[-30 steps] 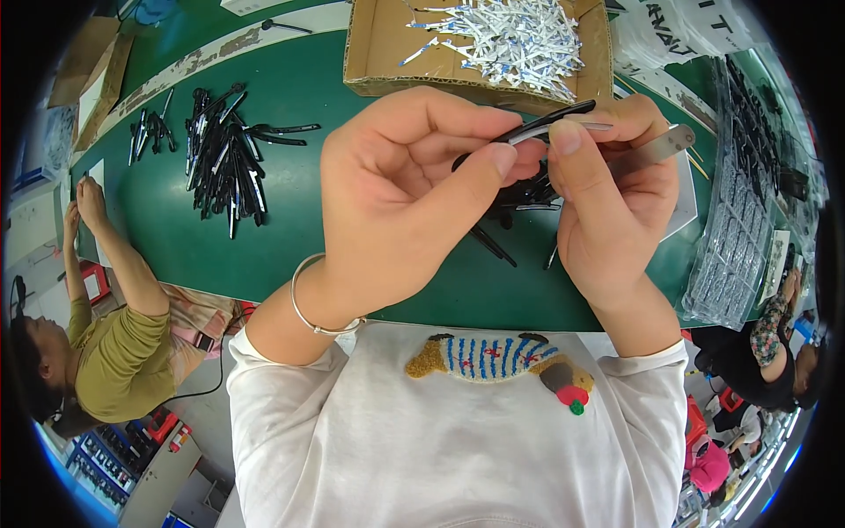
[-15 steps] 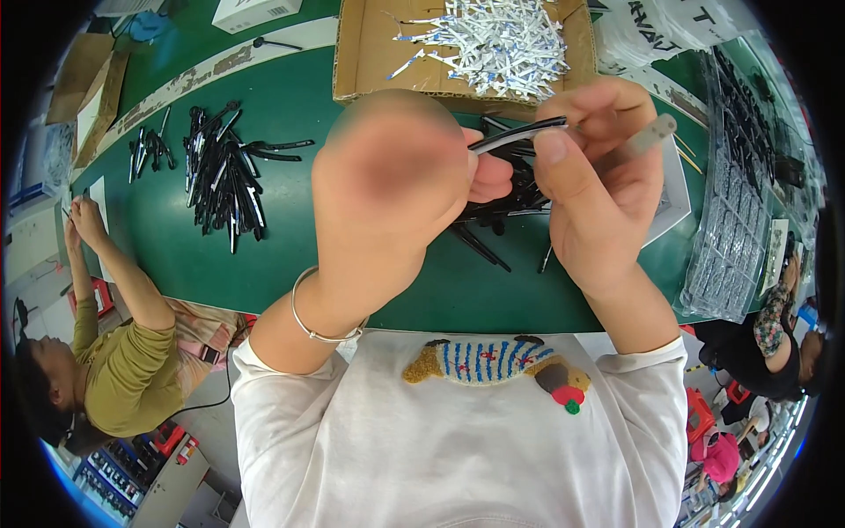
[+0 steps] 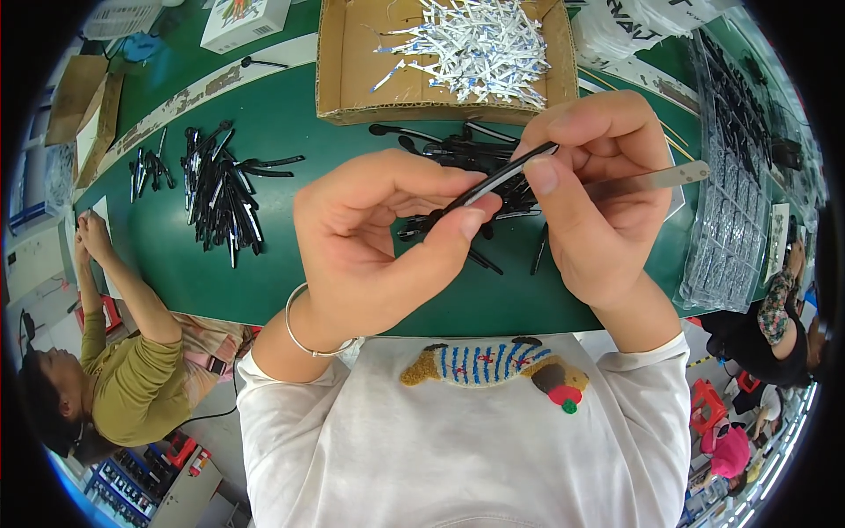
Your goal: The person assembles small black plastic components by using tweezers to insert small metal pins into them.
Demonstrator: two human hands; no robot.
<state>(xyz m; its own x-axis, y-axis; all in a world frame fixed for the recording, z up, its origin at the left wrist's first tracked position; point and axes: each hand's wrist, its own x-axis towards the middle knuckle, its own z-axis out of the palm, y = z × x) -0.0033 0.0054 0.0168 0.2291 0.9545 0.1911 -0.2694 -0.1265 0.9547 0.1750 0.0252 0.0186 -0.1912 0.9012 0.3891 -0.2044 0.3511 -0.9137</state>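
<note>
Between the thumb and fingers of my left hand [image 3: 378,233] is a slim black part [image 3: 502,180] with a pale stripe along it. It slants up to the right, and the thumb and forefinger of my right hand [image 3: 598,189] pinch its upper end. That same hand also holds a flat metal tool [image 3: 656,180], apparently tweezers, whose rounded end sticks out to the right. Its tips are hidden by my fingers. Beneath and behind my hands is a pile of similar black parts [image 3: 449,150], partly covered.
At the back, a cardboard box [image 3: 352,97] holds many white-and-blue strips. More black parts [image 3: 220,194] lie in a heap on the green table [image 3: 150,238] at left, beside a smaller heap [image 3: 151,170]. Clear plastic trays [image 3: 726,220] stand at right. Other people sit on both sides.
My left hand has turned so its thumb and fingers show, and lowered its end of the black part, which now slants more steeply. The metal tool has swung lower and outward to the right.
</note>
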